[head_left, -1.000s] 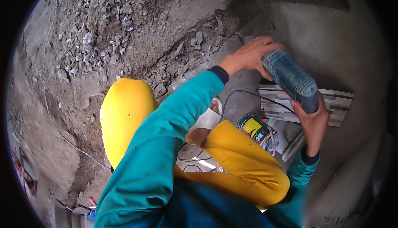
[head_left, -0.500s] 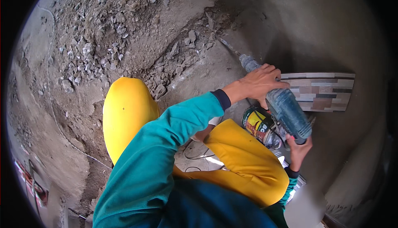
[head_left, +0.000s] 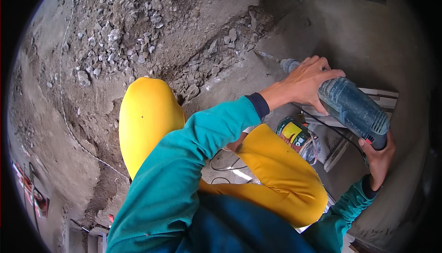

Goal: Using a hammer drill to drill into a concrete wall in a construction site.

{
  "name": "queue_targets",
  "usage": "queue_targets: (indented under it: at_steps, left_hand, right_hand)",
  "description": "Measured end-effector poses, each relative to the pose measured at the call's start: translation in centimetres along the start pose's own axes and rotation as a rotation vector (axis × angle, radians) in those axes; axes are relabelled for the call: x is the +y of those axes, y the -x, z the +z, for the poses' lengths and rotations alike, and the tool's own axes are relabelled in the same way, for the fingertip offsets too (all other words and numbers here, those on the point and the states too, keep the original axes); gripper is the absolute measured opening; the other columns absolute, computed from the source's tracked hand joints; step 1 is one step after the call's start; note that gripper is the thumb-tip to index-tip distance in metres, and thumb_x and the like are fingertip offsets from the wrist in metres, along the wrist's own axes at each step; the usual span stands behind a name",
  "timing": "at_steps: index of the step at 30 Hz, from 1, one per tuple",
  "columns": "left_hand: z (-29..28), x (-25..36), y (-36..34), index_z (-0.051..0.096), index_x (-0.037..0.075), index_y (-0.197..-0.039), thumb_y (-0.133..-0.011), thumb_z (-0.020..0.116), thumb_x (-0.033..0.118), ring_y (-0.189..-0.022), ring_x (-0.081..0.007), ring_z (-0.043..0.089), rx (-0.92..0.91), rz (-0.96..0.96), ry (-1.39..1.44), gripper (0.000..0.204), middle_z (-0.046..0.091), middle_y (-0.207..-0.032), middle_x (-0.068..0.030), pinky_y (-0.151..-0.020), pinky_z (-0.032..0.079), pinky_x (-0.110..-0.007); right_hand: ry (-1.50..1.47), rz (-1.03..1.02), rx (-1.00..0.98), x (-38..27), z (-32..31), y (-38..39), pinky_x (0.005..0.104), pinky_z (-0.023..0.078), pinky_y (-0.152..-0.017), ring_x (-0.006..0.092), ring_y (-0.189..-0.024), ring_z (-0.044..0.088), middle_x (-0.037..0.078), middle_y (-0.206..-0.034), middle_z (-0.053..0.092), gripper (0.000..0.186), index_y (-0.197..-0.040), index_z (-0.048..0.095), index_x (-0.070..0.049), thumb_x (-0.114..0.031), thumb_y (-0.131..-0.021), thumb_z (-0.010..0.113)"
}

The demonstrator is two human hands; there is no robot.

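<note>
1. Left, we see a pale cord on the ground; beyond it, far left, loose rubble.
2. Right of centre, a dark container with a yellow label; we cannot tell its contents.
3. Right, our left hand wraps the blue power tool's front; it partly hides a striped panel; our right hand clasps its rear.

Dusty blue power drill, seemingly aslant
</note>
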State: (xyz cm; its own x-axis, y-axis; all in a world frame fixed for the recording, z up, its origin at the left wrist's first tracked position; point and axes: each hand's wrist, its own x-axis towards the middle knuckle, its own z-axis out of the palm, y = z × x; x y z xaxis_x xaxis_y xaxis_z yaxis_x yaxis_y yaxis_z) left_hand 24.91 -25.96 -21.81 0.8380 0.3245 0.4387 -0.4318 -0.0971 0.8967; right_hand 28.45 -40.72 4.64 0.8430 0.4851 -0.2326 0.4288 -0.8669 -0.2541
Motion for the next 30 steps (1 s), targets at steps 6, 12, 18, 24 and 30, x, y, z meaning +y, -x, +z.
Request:
queue_targets:
  at_steps: [6, 12, 18, 24, 30]
  left_hand:
    - [-0.4, 0.6, 0.1, 0.058, 0.022, -0.128, -0.044, 0.091, 0.038, -0.105, -0.0317, 0.05, 0.018, -0.011, -0.027, 0.092, 0.054, -0.107, -0.0113, -0.093, 0.043, -0.044]
    - [-0.7, 0.7, 0.3, 0.059, 0.021, -0.128, -0.044, 0.092, 0.038, -0.104, -0.0303, 0.051, 0.042, -0.042, -0.006, 0.092, 0.053, -0.104, -0.0101, -0.093, 0.044, -0.042]
    - [-2.6, 0.0, 0.7, 0.059, 0.018, -0.126, -0.043, 0.093, 0.038, -0.1, -0.0288, 0.054, 0.109, -0.062, -0.002, 0.091, 0.056, -0.102, -0.0091, -0.09, 0.046, -0.04]
    - [-5.1, -0.3, 1.6, 0.059, 0.014, -0.124, -0.044, 0.094, 0.037, -0.098, -0.0268, 0.056, 0.262, 0.022, 0.018, 0.091, 0.059, -0.103, -0.0083, -0.089, 0.047, -0.038]
    - [-5.9, -0.5, 3.3, 0.055, 0.016, -0.129, -0.044, 0.094, 0.039, -0.103, -0.0282, 0.054, 0.141, -0.091, 0.011, 0.096, 0.055, -0.106, -0.0089, -0.091, 0.045, -0.039]
  right_hand:
    - [0.005, -0.081, -0.019, 0.0, -0.7, -0.4, 0.0299, 0.046, -0.087, 0.0163, -0.091, 0.059, 0.009, -0.1, 0.066, 0.055, -0.116, 0.059, 0.005, -0.014, -0.071, 0.084]
    - [0.071, -0.068, -0.07, -1.6, -0.6, -1.5, 0.0298, 0.047, -0.087, 0.0162, -0.09, 0.06, 0.01, -0.098, 0.066, 0.055, -0.116, 0.059, 0.003, -0.014, -0.071, 0.084]
    - [0.075, -0.15, -0.127, -5.1, 0.6, -3.4, 0.031, 0.05, -0.086, 0.0179, -0.09, 0.064, 0.013, -0.099, 0.068, 0.059, -0.116, 0.057, 0.007, -0.016, -0.069, 0.085]
    - [0.193, -0.227, -0.149, -10.4, 1.5, -4.3, 0.0329, 0.051, -0.082, 0.0249, -0.084, 0.068, 0.016, -0.092, 0.069, 0.054, -0.11, 0.06, 0.006, -0.011, -0.065, 0.084]
    - [0.291, -0.229, -0.129, -11.8, 3.7, -2.9, 0.0363, 0.052, -0.078, 0.0291, -0.08, 0.069, 0.019, -0.089, 0.07, 0.046, -0.104, 0.062, 0.002, -0.016, -0.067, 0.083]
